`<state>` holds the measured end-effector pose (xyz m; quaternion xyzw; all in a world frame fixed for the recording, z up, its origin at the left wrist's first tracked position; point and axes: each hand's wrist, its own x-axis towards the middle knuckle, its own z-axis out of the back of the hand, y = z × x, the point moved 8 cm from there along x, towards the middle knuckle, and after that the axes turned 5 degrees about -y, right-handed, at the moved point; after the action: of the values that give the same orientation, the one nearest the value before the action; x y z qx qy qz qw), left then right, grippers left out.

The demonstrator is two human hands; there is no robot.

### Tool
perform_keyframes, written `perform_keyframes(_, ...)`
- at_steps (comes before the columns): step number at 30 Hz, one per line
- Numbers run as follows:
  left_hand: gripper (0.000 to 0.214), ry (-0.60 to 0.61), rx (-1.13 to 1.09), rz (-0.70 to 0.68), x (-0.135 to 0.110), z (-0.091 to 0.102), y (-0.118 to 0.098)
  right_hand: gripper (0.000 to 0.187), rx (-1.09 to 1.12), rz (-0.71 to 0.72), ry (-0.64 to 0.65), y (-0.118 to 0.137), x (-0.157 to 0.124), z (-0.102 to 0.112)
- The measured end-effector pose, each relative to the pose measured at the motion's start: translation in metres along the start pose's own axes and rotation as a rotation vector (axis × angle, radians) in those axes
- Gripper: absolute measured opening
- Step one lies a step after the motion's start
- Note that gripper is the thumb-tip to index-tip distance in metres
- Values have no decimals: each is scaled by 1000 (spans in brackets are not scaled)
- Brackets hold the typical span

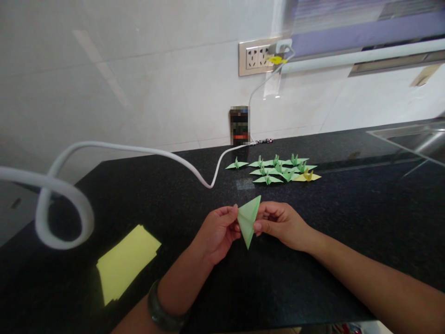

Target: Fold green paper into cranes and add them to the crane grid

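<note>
A pale green sheet of origami paper, folded into a triangle, is held up above the dark counter between both hands. My left hand pinches its left corner between thumb and fingers. On the opposite side, my right hand grips the folded edge, its thumb in front and its fingers behind. Beyond the hands stands a group of several green paper cranes, with one yellow paper crane at the right end. A stack of yellow paper lies to the left of my left forearm.
A thick white cable loops across the left side and runs to a phone leaning on the tiled wall. Above it, a charger is plugged into a wall socket. A metal-edged sink or cooktop sits at the far right.
</note>
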<state>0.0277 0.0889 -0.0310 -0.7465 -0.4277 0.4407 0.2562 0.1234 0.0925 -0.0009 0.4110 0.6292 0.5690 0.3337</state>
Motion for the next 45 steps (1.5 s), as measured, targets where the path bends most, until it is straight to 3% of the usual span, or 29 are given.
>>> perform_keyframes(5, 22, 6, -5, 4, 0, -1, 1, 14, 19, 16, 5, 1, -1, -2)
perform_keyframes(12, 23, -3, 0, -7, 1, -2, 1, 28, -101, -32, 14, -4, -4, -5)
perform_keyframes(23, 19, -37, -27, -35, 2, 3, -3, 13, -118, 8, 41, -2, -4, -7)
perform_keyframes(28, 14, -25, -33, -69, -1, 0, -4, 9, -123, 49, -56, -1, 1, 2)
perform_keyframes(33, 18, 45, 86, 4, -7, -9, 2, 7, -299, 77, -181, -1, 2, 18)
perform_keyframes(35, 22, 54, 120, 22, -8, -11, 4, 2, -426, 149, -197, 5, 0, 20)
perform_keyframes(40, 33, 87, 201, 81, -8, -13, 10, 11, -740, 396, -143, 24, -7, 11)
perform_keyframes(45, 33, 102, 282, 73, -9, -12, 13, 10, -798, 427, -145, 27, -9, 10)
